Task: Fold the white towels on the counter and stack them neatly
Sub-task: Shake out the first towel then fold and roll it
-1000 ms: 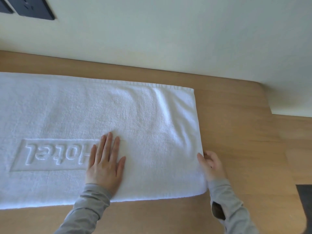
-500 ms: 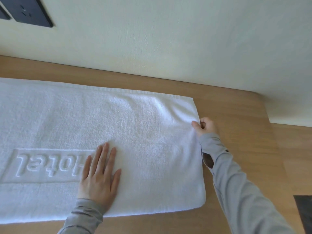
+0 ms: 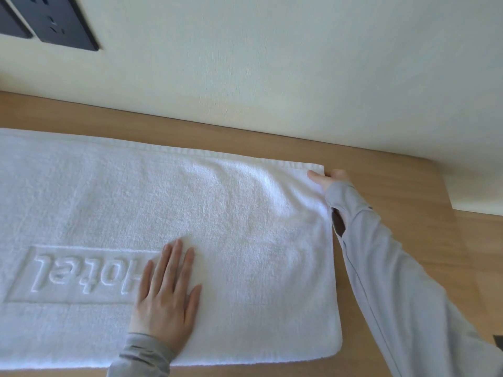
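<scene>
A white towel (image 3: 245,213) lies flat on the wooden counter (image 3: 394,191), with the embossed word "Hotel" upside down near its front left. My left hand (image 3: 166,297) presses flat on the towel beside the lettering, fingers straight. My right hand (image 3: 328,179) reaches to the towel's far right corner and pinches the edge there, thumb on top; its fingers are mostly hidden behind the corner and the grey sleeve.
A pale wall (image 3: 272,63) runs along the counter's back edge. Dark socket plates (image 3: 62,25) sit on the wall at the upper left. The counter's right end (image 3: 446,213) is close to the towel, with a lower wooden surface beyond.
My right hand has slid along the towel's right edge from the near corner up to the far corner. My left hand has stayed pressed on the towel.
</scene>
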The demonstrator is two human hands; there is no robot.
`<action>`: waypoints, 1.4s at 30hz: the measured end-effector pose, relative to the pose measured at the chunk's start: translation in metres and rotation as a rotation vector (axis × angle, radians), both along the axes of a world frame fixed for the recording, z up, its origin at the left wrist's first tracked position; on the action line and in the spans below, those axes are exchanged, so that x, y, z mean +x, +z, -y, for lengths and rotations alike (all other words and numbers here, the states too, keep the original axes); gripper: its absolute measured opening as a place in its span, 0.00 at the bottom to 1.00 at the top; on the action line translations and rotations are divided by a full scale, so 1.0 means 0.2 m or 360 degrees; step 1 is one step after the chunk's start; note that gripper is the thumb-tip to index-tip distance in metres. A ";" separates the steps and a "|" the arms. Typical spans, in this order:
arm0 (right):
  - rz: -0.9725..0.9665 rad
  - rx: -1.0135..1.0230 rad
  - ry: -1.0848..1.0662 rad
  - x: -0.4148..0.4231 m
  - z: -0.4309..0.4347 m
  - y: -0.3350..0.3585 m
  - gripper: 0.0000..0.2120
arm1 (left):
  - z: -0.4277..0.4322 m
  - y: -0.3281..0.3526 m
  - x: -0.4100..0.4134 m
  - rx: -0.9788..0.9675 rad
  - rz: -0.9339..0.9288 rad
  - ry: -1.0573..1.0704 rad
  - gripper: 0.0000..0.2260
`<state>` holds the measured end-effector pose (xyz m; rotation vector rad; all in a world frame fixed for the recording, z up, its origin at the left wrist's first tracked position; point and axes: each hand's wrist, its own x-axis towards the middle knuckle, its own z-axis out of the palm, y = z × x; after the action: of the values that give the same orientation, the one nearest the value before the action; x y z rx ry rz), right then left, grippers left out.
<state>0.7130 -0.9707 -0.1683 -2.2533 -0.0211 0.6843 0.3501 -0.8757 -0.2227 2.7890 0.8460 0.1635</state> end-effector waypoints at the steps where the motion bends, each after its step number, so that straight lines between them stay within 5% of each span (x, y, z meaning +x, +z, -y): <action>1: 0.0018 0.0012 0.0003 0.01 -0.02 0.00 0.16 | 0.00 0.00 0.00 0.0006 -0.0002 -0.0002 0.26; 5: 0.0330 0.0117 -0.0095 0.02 -0.04 -0.07 0.07 | 0.00 0.00 -0.01 -0.0010 -0.0004 0.0000 0.26; 10: 0.0618 -0.0161 -0.0013 -0.02 -0.04 -0.12 0.08 | -0.01 0.00 -0.01 -0.0027 -0.0028 -0.0006 0.26; 13: 0.1129 -0.0406 0.0093 -0.12 -0.05 -0.08 0.17 | 0.00 0.01 0.00 -0.0041 -0.0039 0.0007 0.26; 16: 0.1470 -0.0136 0.0656 -0.46 -0.17 -0.04 0.19 | 0.00 0.02 0.01 -0.0037 -0.0048 0.0017 0.26; 19: 0.1345 0.0132 0.1400 -0.93 -0.32 -0.09 0.23 | 0.01 0.02 0.01 -0.0025 -0.0079 0.0023 0.26; 23: 0.1262 -0.0019 0.2054 -1.16 -0.39 -0.20 0.27 | 0.01 0.03 0.00 -0.0023 -0.0174 0.0018 0.29; 34: 0.1222 -0.0681 0.1409 -0.19 -0.03 -0.26 0.28 | 0.00 0.02 0.00 -0.0037 -0.0115 0.0010 0.26; 42: 0.1034 -0.0750 0.1099 -0.13 -0.02 -0.23 0.26 | -0.01 0.00 -0.01 -0.0011 -0.0115 0.0003 0.27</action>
<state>0.6879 -0.9671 -0.2146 -2.8457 -1.0915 0.2630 0.3486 -0.8743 -0.2223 2.8032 0.8642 0.0601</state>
